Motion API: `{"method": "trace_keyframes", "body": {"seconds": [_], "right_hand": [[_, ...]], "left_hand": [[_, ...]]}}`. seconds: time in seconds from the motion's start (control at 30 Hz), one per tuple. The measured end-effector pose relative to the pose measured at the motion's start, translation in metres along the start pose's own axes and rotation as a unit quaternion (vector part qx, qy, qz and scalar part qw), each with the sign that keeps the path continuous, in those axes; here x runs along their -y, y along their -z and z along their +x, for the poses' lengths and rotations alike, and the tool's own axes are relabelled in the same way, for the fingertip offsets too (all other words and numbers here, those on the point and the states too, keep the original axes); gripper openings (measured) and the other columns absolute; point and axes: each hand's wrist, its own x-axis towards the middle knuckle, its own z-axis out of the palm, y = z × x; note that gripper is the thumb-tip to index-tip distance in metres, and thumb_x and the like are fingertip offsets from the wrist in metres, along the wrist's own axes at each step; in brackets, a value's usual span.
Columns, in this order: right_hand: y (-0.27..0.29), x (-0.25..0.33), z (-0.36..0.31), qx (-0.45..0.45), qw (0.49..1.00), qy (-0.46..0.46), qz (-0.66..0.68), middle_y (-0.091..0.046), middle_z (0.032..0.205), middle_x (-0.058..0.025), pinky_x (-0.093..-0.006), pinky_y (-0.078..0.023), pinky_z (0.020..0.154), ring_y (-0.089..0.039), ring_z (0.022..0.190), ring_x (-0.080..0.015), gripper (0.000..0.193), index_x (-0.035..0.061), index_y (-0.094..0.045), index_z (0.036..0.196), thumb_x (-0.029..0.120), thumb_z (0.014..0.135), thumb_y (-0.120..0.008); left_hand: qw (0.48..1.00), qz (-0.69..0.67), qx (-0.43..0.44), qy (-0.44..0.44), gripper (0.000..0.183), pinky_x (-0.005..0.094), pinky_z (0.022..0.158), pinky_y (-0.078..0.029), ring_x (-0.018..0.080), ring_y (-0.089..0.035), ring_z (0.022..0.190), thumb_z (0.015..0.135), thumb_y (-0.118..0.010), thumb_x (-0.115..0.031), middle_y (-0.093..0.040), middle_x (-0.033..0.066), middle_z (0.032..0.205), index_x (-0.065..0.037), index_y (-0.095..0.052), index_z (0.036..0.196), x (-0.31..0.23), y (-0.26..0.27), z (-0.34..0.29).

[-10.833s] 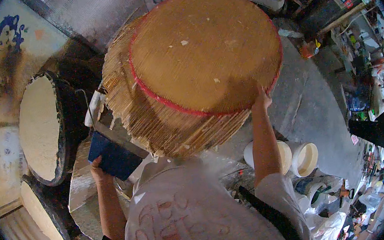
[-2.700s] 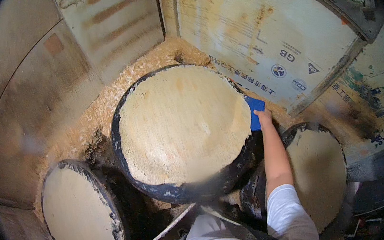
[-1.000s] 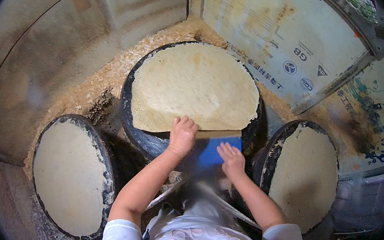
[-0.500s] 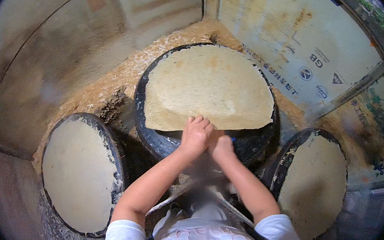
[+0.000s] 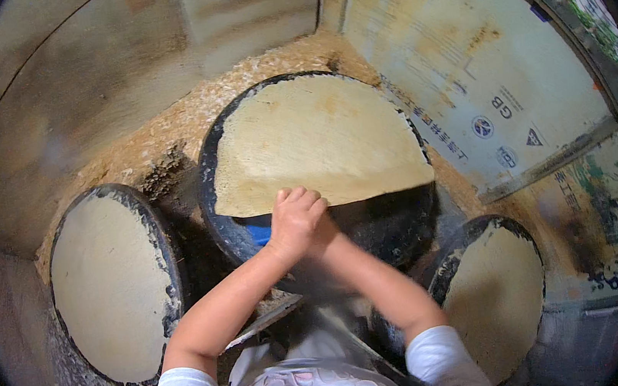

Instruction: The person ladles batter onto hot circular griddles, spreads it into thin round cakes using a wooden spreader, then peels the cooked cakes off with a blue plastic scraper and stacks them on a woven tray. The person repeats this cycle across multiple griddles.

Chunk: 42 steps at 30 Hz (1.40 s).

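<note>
**Two hands meet at the edge of a thin sheet on the middle griddle**

At the far left, a round black griddle carries a pale, cream-coloured layer that covers almost its whole face. It stands apart from the hands. Between it and the next griddle, some yellowish crumbs and sawdust-like bits lie along the wall.

In the middle is the largest griddle, also black at the rim. On it lies a thin pale sheet. Its near edge is straight and lifted off the dark surface, so the front part of the griddle is bare. A small blue object shows just under this edge, beside the hands; what it is I cannot tell.

The left hand comes from the lower edge and rests at the near edge of the sheet, its fingers curled down over the edge. Whether they really pinch the sheet is not clear. The right hand is directly behind the left one and almost fully hidden; only its forearm is visible, so the state of its fingers cannot be told.

At the right, a third griddle holds another pale layer, below a worn metal panel.
</note>
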Motion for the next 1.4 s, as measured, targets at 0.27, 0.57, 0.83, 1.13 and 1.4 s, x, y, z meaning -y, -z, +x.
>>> {"method": "trace_keyframes", "body": {"seconds": [0.27,0.57,0.83,1.13,1.4], "right_hand": [[0.005,-0.012,0.014,-0.029,0.987,-0.056,-0.148,-0.052,0.125,-0.0116,-0.0458,-0.030,0.102,-0.045,0.119,-0.0299,0.039,0.0130,-0.054,0.120,0.028,0.084,-0.049],[0.121,-0.143,-0.105,0.100,0.917,-0.333,-0.195,-0.052,0.127,-0.0082,-0.0353,-0.043,0.095,-0.048,0.118,-0.0289,0.052,0.0196,-0.057,0.118,0.006,0.068,-0.058],[0.061,-0.096,0.033,0.122,0.987,-0.035,-0.098,-0.043,0.136,-0.0064,-0.0402,-0.030,0.106,-0.037,0.128,-0.0274,0.061,0.0227,-0.049,0.128,0.015,0.069,-0.066],[-0.026,-0.013,0.089,0.020,0.996,-0.050,-0.077,-0.045,0.132,-0.0110,-0.0406,-0.035,0.100,-0.042,0.122,-0.0285,0.048,0.0103,-0.044,0.129,0.022,0.083,-0.056],[0.080,-0.079,-0.075,0.014,0.959,-0.279,-0.052,-0.050,0.126,-0.0134,-0.0398,-0.044,0.091,-0.050,0.113,-0.0297,0.043,0.0052,-0.046,0.126,0.022,0.086,-0.052]], "left_hand": [[0.999,-0.001,0.040,-0.015,0.020,0.0361,0.071,-0.038,0.0218,-0.052,0.077,0.067,-0.055,-0.012,-0.054,0.0042,0.080,-0.008,-0.059,0.086,-0.009,0.006,0.013],[0.999,-0.033,0.025,-0.009,0.030,0.0349,0.067,-0.037,0.0216,-0.052,0.074,0.064,-0.056,-0.006,-0.053,0.0043,0.075,-0.007,-0.060,0.093,-0.011,0.011,0.022],[0.999,-0.006,-0.031,0.023,0.025,0.0341,0.064,-0.036,0.0216,-0.052,0.069,0.065,-0.063,-0.005,-0.055,0.0026,0.071,-0.009,-0.064,0.090,0.008,0.022,0.058],[0.999,-0.013,0.023,-0.038,0.032,0.0337,0.066,-0.039,0.0219,-0.052,0.074,0.062,-0.059,-0.012,-0.053,0.0036,0.075,-0.006,-0.062,0.094,-0.011,0.029,0.065],[0.984,0.040,0.173,0.022,0.034,0.0340,0.069,-0.037,0.0191,-0.052,0.082,0.072,-0.055,-0.014,-0.055,0.0022,0.088,-0.012,-0.058,0.106,-0.050,0.022,-0.004]]}}
